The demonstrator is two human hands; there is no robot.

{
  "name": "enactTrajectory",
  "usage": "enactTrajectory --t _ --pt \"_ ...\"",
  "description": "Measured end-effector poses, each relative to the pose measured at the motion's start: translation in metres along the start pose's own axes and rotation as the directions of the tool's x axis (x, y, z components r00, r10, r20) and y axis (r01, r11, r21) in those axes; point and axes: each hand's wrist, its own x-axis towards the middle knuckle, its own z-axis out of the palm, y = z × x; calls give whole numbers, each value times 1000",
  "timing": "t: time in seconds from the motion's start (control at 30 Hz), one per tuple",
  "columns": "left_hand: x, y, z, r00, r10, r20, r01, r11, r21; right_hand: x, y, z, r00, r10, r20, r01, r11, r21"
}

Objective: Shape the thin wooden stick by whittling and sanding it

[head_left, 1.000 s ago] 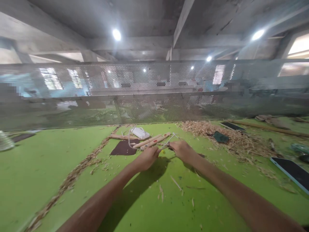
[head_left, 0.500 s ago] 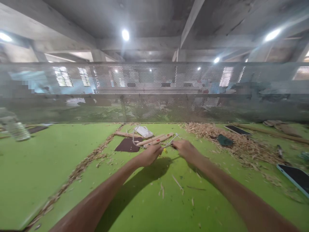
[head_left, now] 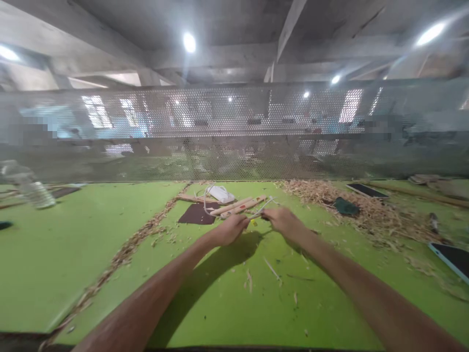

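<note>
Both hands meet near the middle of the green table, a short gap between them. My left hand (head_left: 232, 230) is closed, its fingertips pinched at a thin white cable (head_left: 262, 210). A small yellow piece (head_left: 254, 222) shows just beside those fingertips. My right hand (head_left: 284, 222) is closed too, pinching something small and dark that I cannot make out. Just beyond the hands lie pale wooden sticks (head_left: 244, 207) with red marks. Behind them is a white box-like device (head_left: 222, 194) with cable looped around it. A dark brown sheet (head_left: 196, 215) lies to the left.
Wood shavings (head_left: 384, 225) heap at the right, with a dark green scrap (head_left: 346, 206) and a phone (head_left: 367, 190) among them. Another phone (head_left: 452, 259) lies nearer. A clear bottle (head_left: 31, 188) stands left. A perforated metal screen (head_left: 234, 132) runs along the back.
The view has shifted slightly, bringing the table's front edge and a dark object at the left edge into sight. Both hands keep their pinched poses in nearly the same place.
</note>
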Motion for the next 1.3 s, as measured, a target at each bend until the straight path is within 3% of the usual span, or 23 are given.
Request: enactTrajectory --t 0.1,0.2,0.3,0.5,0.63,0.77,0.93,1.1,1.3 --pt "0 -1 -5 999 -53 9 54 991 -125 -3 25 -27 965 205 -166 -214 976 -43" --pt "1 -3 -4 996 -76 47 88 937 -338 -5 44 -51 863 369 -346 -426 899 -104" --pt "1 -3 3 992 -69 110 114 867 -485 -5 48 -63 803 506 -314 -564 816 -127" --pt "-6 4 12 980 -43 196 158 768 -621 -13 43 -70 894 447 28 -425 868 -257" --pt "-10 9 12 975 -72 211 198 714 -672 -20 43 -66 869 433 238 -386 896 -220" --pt "-13 16 13 972 -68 227 216 649 -729 -22 41 -61 846 423 324 -378 905 -192" --pt "-15 26 15 966 -119 229 254 591 -765 -22 40 -76 851 408 332 -379 913 -151" --pt "-13 26 16 956 -155 247 292 487 -823 -23 35 -98 873 405 271 -429 903 33" --pt "-13 28 16 953 -177 247 300 414 -860 -16 28 -106 923 385 -18 -375 908 189"
